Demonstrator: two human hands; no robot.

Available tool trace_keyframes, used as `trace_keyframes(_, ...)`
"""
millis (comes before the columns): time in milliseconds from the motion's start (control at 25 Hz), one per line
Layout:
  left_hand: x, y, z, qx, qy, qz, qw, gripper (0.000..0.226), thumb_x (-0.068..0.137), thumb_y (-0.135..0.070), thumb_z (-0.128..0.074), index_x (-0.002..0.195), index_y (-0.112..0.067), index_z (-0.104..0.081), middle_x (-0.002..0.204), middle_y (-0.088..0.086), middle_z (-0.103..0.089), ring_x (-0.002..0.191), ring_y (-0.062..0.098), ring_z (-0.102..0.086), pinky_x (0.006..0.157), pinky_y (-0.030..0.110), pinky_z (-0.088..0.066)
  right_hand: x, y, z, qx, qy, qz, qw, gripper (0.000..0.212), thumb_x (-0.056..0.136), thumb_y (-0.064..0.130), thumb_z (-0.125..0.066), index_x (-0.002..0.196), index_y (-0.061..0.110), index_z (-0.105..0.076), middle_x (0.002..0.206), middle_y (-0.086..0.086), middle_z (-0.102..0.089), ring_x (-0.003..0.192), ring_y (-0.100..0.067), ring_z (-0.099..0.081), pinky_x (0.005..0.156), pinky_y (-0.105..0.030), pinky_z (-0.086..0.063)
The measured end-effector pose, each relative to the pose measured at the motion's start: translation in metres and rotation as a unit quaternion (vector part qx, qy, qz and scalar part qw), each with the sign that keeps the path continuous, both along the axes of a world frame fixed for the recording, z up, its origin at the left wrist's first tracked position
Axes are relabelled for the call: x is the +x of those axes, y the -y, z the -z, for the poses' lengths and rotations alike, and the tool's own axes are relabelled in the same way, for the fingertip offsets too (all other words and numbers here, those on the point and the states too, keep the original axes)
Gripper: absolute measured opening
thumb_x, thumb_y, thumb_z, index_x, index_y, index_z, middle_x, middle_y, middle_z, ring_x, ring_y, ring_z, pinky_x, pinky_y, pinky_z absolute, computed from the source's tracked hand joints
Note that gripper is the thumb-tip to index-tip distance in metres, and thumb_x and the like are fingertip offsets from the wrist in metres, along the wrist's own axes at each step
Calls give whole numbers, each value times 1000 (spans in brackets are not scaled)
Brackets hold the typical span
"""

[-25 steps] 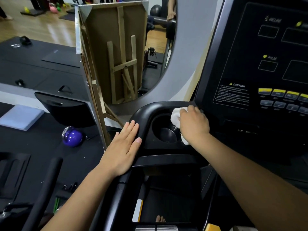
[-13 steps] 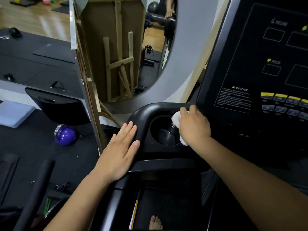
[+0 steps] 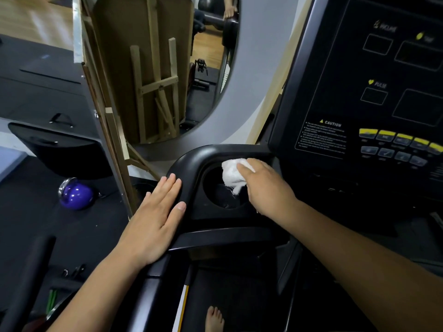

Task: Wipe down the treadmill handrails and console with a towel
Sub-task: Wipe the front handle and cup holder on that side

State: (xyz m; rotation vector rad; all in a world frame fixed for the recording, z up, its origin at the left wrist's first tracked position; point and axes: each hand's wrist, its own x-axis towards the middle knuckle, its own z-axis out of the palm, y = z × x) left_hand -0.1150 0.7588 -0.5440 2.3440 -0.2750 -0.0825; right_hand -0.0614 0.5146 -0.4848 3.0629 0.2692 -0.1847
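A black treadmill console [image 3: 374, 97] with yellow and grey buttons fills the right side. To its left is a round cup holder [image 3: 223, 195] set in the black handrail frame [image 3: 191, 161]. My right hand [image 3: 266, 188] is closed on a crumpled white towel [image 3: 233, 174], pressing it against the cup holder's upper right rim. My left hand [image 3: 155, 216] lies flat with fingers together on the left handrail, holding nothing.
A purple kettlebell [image 3: 75, 194] sits on the black floor mat at left. A wooden-backed mirror [image 3: 143, 75] leans just beyond the handrail. A bare foot [image 3: 214, 318] stands on the treadmill belt below. A dark bar [image 3: 26, 283] crosses the lower left corner.
My right hand has shifted the towel slightly left over the cup holder's upper rim, so more of it shows. My left hand stays flat on the handrail. The view has dipped a little.
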Motion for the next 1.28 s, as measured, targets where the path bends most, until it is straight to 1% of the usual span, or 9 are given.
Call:
trace_keyframes(120,-1,0,1,3,5,3,1000,76,89,-65,-17,156,-29,-21,161,-21,-6,145,-11,6,124,31,-4,-26,-3,-7,-100,97,-32,990,40,86,13,-47,123,21,-59,130,-9,-46,120,-32,-39,94,-42,-36)
trace_keyframes(280,1,-1,2,-2,0,0,1000,77,87,-66,-15,155,-30,-21,161,-22,-6,144,-13,6,124,30,-5,-27,6,-3,-52,127,-82,987,38,70,2,-40,95,17,-65,94,-2,-64,87,-28,-54,69,-37,-43)
trace_keyframes(480,2,-1,3,-29,4,-11,1000,75,88,-65,-20,154,-29,-27,160,-22,-12,145,-11,0,124,33,-9,20,7,-3,-35,93,-45,994,27,83,-1,-52,104,17,-51,107,2,-56,111,-21,-44,70,-33,-46)
trace_keyframes(600,2,0,3,-46,5,-19,999,73,89,-63,-22,153,-30,-31,159,-22,-16,145,-11,-3,124,31,-11,-7,-1,-4,-77,145,-106,981,42,77,7,-33,109,17,-60,82,-4,-65,92,-29,-52,72,-40,-42)
trace_keyframes(680,3,0,3,-55,4,-23,998,66,93,-60,-27,152,-30,-33,159,-23,-18,145,-12,-5,124,30,-12,-29,-7,-4,-105,159,-116,975,48,71,9,-41,113,13,-65,67,-7,-62,77,-31,-55,67,-40,-43)
trace_keyframes(840,3,-1,4,-65,5,-28,997,64,93,-59,-27,151,-31,-35,158,-24,-21,145,-12,-7,123,29,-13,-31,1,-10,-21,178,-63,982,27,60,-2,-46,82,6,-60,82,-15,-58,75,-35,-57,56,-41,-50)
trace_keyframes(960,3,0,3,-68,3,-30,997,64,93,-59,-28,150,-31,-36,157,-26,-21,144,-14,-7,121,24,-13,-37,-4,-12,53,188,-161,967,28,77,-3,-32,84,8,-57,93,-11,-59,91,-32,-59,58,-33,-54)
trace_keyframes(1160,3,0,2,-67,6,-32,997,68,90,-63,-24,150,-33,-37,156,-27,-22,144,-14,-7,117,15,-10,-47,8,-20,-16,82,-118,989,30,73,1,-66,85,20,-46,86,4,-55,82,-18,-57,53,-22,-33)
trace_keyframes(1280,3,0,2,-66,3,-31,997,65,92,-60,-27,150,-32,-38,156,-26,-22,143,-15,-8,115,8,-7,-23,8,-14,-48,59,-66,995,22,88,4,-52,99,21,-44,105,2,-53,101,-17,-52,66,-24,-35)
